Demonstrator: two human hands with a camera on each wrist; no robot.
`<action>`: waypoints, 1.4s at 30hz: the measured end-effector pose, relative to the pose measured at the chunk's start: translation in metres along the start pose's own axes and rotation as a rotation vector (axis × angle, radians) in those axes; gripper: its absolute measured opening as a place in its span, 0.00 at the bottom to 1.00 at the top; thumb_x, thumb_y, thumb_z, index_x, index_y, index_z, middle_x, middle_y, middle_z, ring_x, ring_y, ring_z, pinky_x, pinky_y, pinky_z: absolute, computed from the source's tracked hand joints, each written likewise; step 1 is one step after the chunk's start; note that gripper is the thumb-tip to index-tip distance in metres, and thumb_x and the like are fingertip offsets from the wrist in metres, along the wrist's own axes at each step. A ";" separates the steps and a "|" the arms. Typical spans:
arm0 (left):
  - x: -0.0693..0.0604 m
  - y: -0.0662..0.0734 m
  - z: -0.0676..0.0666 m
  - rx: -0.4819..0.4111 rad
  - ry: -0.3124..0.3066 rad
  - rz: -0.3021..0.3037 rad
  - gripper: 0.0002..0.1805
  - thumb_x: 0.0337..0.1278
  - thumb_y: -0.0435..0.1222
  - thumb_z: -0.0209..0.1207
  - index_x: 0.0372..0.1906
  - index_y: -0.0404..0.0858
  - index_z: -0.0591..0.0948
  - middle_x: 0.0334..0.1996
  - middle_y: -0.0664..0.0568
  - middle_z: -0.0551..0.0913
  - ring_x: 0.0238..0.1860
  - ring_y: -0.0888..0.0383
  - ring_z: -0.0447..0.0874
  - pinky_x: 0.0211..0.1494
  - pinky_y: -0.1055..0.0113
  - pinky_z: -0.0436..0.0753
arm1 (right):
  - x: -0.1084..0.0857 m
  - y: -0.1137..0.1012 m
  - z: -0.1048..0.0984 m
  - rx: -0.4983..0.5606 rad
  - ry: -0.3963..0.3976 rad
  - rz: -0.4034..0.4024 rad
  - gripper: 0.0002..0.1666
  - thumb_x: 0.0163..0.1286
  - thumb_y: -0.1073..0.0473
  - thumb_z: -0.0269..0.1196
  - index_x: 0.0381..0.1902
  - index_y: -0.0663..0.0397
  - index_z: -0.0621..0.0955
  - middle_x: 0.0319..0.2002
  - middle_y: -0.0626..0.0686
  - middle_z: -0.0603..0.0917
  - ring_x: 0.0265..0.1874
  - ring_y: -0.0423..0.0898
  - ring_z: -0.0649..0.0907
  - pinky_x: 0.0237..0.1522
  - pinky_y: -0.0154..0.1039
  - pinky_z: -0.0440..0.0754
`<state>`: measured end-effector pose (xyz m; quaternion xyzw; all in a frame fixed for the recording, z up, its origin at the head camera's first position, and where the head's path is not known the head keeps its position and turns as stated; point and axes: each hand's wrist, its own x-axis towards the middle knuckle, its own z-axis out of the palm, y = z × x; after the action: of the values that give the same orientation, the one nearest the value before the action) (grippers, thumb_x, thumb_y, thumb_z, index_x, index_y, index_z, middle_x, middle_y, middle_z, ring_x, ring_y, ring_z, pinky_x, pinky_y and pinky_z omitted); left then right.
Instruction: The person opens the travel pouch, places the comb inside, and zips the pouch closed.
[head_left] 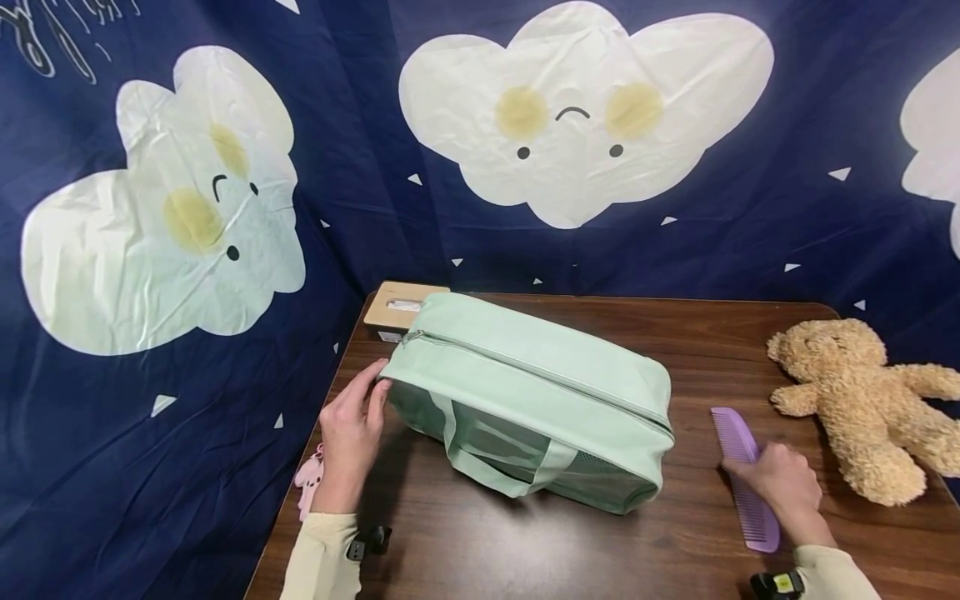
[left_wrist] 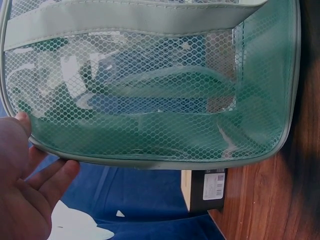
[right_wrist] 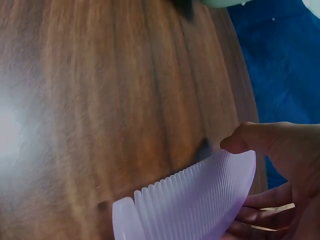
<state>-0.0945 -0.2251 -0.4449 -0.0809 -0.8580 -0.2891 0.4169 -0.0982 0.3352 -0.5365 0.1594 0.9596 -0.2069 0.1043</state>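
Observation:
A mint-green zip bag (head_left: 525, 392) with clear mesh sides and a strap handle stands on the table. My left hand (head_left: 354, 429) pinches its top left corner, thumb on the near side; in the left wrist view the fingers (left_wrist: 55, 180) lie along the bag's edge. To the right of the bag, my right hand (head_left: 783, 483) holds a purple comb (head_left: 738, 467) between thumb and fingers. The right wrist view shows the comb (right_wrist: 195, 200) with its teeth toward the table and the thumb over one end.
A tan teddy bear (head_left: 862, 408) lies at the table's right side. Behind the bag's left end stands a wood-topped tissue box (head_left: 390, 308). A pink plush charm (head_left: 309, 482) lies by the left edge. A dark blue cloud-printed curtain (head_left: 345, 167) hangs behind the brown table (head_left: 465, 550).

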 end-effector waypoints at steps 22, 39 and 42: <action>0.001 0.000 0.000 -0.005 0.001 0.004 0.20 0.53 0.22 0.71 0.53 0.34 0.87 0.48 0.42 0.90 0.44 0.43 0.92 0.39 0.48 0.84 | -0.041 -0.140 -0.110 0.025 0.494 -0.599 0.41 0.46 0.49 0.76 0.52 0.74 0.82 0.38 0.71 0.83 0.33 0.66 0.83 0.31 0.61 0.74; -0.001 -0.001 0.001 -0.008 -0.003 -0.006 0.20 0.54 0.23 0.71 0.53 0.34 0.87 0.48 0.42 0.90 0.45 0.42 0.91 0.48 0.61 0.84 | -0.080 -0.236 -0.109 -0.029 0.379 -0.863 0.38 0.48 0.47 0.77 0.55 0.62 0.85 0.44 0.59 0.85 0.36 0.54 0.83 0.30 0.55 0.83; -0.002 -0.002 0.000 -0.001 -0.009 -0.014 0.19 0.55 0.23 0.70 0.53 0.34 0.87 0.48 0.42 0.90 0.45 0.42 0.91 0.47 0.60 0.85 | -0.082 -0.247 -0.106 -0.034 0.388 -0.923 0.38 0.47 0.48 0.77 0.55 0.62 0.85 0.43 0.58 0.84 0.38 0.53 0.83 0.30 0.53 0.84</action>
<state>-0.0945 -0.2268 -0.4474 -0.0762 -0.8602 -0.2920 0.4110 -0.1225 0.1466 -0.3299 -0.2480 0.9350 -0.1824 -0.1760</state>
